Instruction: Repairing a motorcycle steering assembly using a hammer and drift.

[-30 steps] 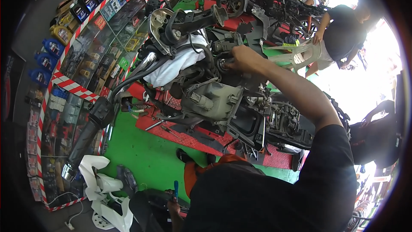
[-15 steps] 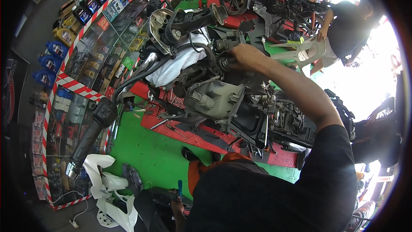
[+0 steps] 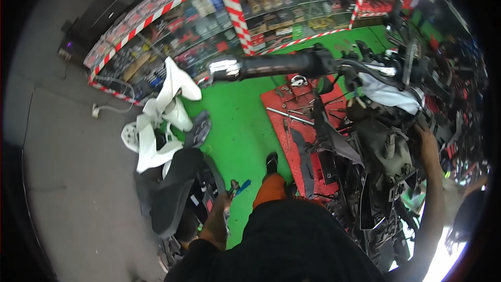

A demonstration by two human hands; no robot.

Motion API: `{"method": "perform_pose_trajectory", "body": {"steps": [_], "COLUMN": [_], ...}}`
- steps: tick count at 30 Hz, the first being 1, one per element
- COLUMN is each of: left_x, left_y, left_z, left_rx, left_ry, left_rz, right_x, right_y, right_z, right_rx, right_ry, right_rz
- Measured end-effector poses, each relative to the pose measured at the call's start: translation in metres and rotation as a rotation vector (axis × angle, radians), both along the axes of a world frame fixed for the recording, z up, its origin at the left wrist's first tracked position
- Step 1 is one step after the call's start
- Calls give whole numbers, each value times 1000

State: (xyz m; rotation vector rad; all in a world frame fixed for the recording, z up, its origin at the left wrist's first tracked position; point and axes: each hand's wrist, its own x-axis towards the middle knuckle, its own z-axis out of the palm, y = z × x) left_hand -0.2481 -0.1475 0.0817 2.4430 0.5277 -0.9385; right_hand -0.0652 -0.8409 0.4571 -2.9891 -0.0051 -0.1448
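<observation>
A blue-handled screwdriver point(image 3: 243, 187) sticks out of my left hand point(image 3: 224, 201), which is closed around it low beside a black motorcycle seat point(image 3: 177, 193). My right arm reaches along the far side of a stripped motorcycle point(image 3: 383, 149). At its end my right hand point(image 3: 425, 131) is against the dark parts just below a white cloth point(image 3: 389, 94) near the steering head. Those fingers are blurred and partly hidden among the parts. The handlebar grip point(image 3: 274, 67) points left across the view, over the green floor.
White fairing panels point(image 3: 156, 141) lie on the floor at left, next to the seat. A red mat point(image 3: 292, 130) under the motorcycle bears scattered tools. Glass display cases point(image 3: 193, 36) edged with red-and-white tape curve along the back. At lower right, another person point(image 3: 469, 211) is partly visible.
The view has swung left, so the motorcycle and my right arm now appear farther right. More of the seat and panels shows. My left hand still holds the screwdriver; my right stays at the motorcycle.
</observation>
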Motion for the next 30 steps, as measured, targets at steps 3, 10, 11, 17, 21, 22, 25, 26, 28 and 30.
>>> {"method": "perform_pose_trajectory", "body": {"steps": [3,10,11,17,21,22,25,26,28,30], "left_x": [2,-11,-13,-37,-63,-71,-97,-105,-115,-122], "left_y": [-5,-12,-13,-27,-36,-38,-45,-48,-51,-51], "left_z": [4,-8,-9,-11,-21,-26,-41,-47,-58,-66], "left_rx": [-19,-12,-22,-55,-44,-42,-46,-52,-94,-103], "left_ry": [5,38,48,81,86,74,57,89,137,184], "left_rz": [7,24,35,178,244,264,330,350,372,383], "right_x": [-4,10,10,7,17,14,19,18,18,18], "right_y": [-3,-39,-49,-108,-142,-148,-164,-164,-151,-123], "right_z": [-6,-26,-29,-45,-44,-47,-42,-42,-39,-39], "right_rx": [42,11,206,-95,190,212,124,-46,-201,-194], "right_ry": [-98,174,107,275,316,185,159,151,188,221], "right_rz": [-11,-73,105,-177,-57,129,145,76,-14,-103]}}
